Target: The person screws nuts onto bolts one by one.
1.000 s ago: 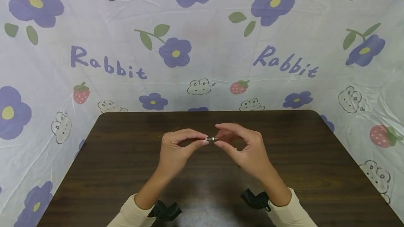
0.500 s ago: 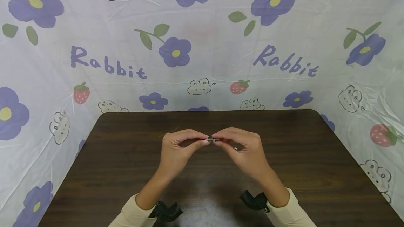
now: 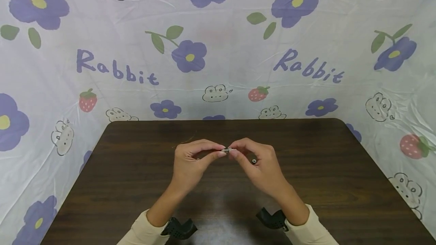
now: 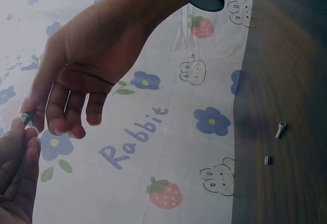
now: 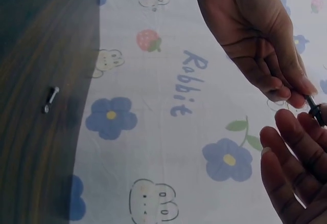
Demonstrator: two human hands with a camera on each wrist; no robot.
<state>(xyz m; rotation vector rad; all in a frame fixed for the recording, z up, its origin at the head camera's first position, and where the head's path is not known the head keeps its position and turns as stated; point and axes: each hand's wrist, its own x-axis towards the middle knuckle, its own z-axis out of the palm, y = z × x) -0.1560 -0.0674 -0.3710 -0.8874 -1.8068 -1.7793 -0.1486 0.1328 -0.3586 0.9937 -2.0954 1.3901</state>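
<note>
In the head view, both hands meet above the brown table [image 3: 136,184] over a small silver bolt [image 3: 226,150]. My left hand [image 3: 190,165] pinches one end of it between thumb and fingertips. At the other end, thumb and index finger of my right hand [image 3: 263,165] pinch the nut [image 5: 317,114] on it, largely covered by the fingertips. The right hand's other fingers hang loosely curled in the left wrist view. On the table lie a loose bolt [image 4: 281,129] and a loose nut [image 4: 268,160], mostly hidden behind the hands in the head view.
A white cloth [image 3: 218,63] printed with purple flowers, strawberries and rabbits stands behind and along both sides of the table. Black wrist cameras sit on both forearms, below cream sleeves [image 3: 313,230].
My right thumb and index finger, apart a second ago, have closed on the nut end, and the right hand has shifted slightly left. My left hand stays almost still.
</note>
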